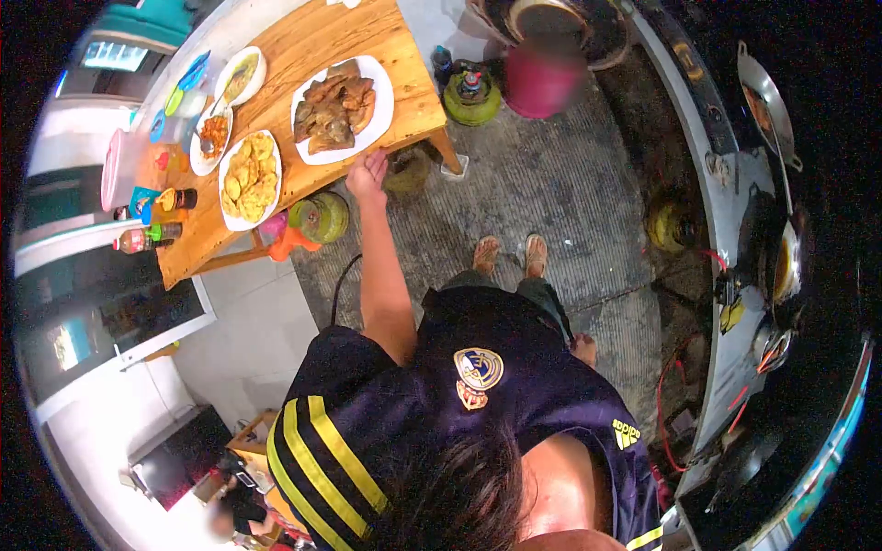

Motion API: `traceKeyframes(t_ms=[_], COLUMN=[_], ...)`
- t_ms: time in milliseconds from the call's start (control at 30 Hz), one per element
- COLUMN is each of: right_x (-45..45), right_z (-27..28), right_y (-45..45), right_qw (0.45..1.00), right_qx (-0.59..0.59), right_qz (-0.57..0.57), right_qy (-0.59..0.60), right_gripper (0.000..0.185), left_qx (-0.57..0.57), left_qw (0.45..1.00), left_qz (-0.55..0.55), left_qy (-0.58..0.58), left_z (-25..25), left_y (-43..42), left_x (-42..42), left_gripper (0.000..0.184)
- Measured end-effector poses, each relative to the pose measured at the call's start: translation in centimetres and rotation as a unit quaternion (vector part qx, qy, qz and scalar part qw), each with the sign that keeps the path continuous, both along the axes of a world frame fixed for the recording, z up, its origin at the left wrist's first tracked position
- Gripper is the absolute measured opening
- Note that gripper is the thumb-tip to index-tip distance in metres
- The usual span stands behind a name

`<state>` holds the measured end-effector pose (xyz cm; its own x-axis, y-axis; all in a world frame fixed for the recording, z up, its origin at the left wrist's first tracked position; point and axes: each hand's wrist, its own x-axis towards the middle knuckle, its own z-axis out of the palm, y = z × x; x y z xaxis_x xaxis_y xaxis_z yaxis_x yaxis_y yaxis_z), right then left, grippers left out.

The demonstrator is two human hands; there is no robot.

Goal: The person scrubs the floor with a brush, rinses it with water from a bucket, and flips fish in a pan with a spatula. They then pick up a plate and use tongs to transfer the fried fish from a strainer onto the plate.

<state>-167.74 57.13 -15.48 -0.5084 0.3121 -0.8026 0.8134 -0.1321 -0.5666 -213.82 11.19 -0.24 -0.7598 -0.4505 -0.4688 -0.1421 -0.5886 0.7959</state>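
My left hand (369,174) reaches to the near edge of a wooden table (367,37), its fingers stretched out just beside the rim of a white plate (383,110). I cannot tell whether they touch the rim. Brown fried pieces (335,106), which look like fish, are heaped on that plate. To its left lies a white oval plate (228,207) of yellow fried pieces (250,179). My right hand (584,349) shows only in part, low beside my trouser leg, and its fingers cannot be made out.
A small dish of orange-red food (214,133), a bowl (243,78) with a spoon and several bottles (138,241) stand further left on the table. Green gas cylinders (470,99) and a pink bucket (544,78) sit on the floor. A counter with a wok (767,101) runs along the right.
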Motion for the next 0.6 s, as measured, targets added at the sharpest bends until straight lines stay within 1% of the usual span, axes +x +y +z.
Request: traceKeyframes(t_ms=[33,100,133,233,267,300,333,367,433,500,600], right_x=[-1.0,-3.4,-4.6,-6.4,-7.2,-7.6,-7.5,-6.9,-5.7,-5.1,-4.4], right_z=[-0.1,0.5,0.9,1.3,2.3,3.5,3.8,3.8,3.9,3.6,3.6], right_y=[0.0,-0.5,-0.9,-1.6,-2.1,-2.5,-3.1,-3.3,-3.6,-3.6,-2.9], right_qw=[0.999,0.996,0.993,0.996,0.996,0.996,0.987,0.972,0.937,0.931,0.952], right_qx=[0.001,0.065,0.096,0.075,0.068,0.039,0.082,0.124,0.192,0.207,0.172], right_qz=[-0.040,-0.060,-0.070,-0.024,-0.011,0.041,0.083,0.126,0.191,0.214,0.224], right_qy=[0.003,0.015,0.021,0.052,0.059,0.070,0.113,0.157,0.219,0.210,0.116], right_gripper=[0.037,0.020,0.019,0.022,0.023,0.024,0.025,0.026,0.028,0.029,0.031], left_qx=[0.017,0.013,0.010,-0.005,-0.005,-0.004,-0.002,0.016,0.016,0.027,0.050], left_qw=[0.999,0.999,0.998,0.998,0.998,0.996,0.994,0.994,0.991,0.990,0.991], left_qz=[0.025,0.009,0.001,0.032,0.057,0.081,0.105,0.103,0.126,0.131,0.114], left_qy=[0.011,0.044,0.060,0.050,0.037,0.024,0.011,0.038,0.032,0.035,0.049], left_z=[0.8,-0.1,-0.4,0.6,0.5,0.4,0.2,-0.1,-0.4,-0.4,-0.5], left_y=[0.5,0.2,0.1,1.4,1.7,2.2,2.3,2.3,2.6,2.6,2.0], left_x=[-0.3,-1.1,-1.5,-2.1,-2.5,-3.2,-3.8,-4.1,-4.3,-4.4,-4.1], left_gripper=[0.033,0.032,0.032,0.039,0.043,0.048,0.053,0.064,0.065,0.067,0.068])
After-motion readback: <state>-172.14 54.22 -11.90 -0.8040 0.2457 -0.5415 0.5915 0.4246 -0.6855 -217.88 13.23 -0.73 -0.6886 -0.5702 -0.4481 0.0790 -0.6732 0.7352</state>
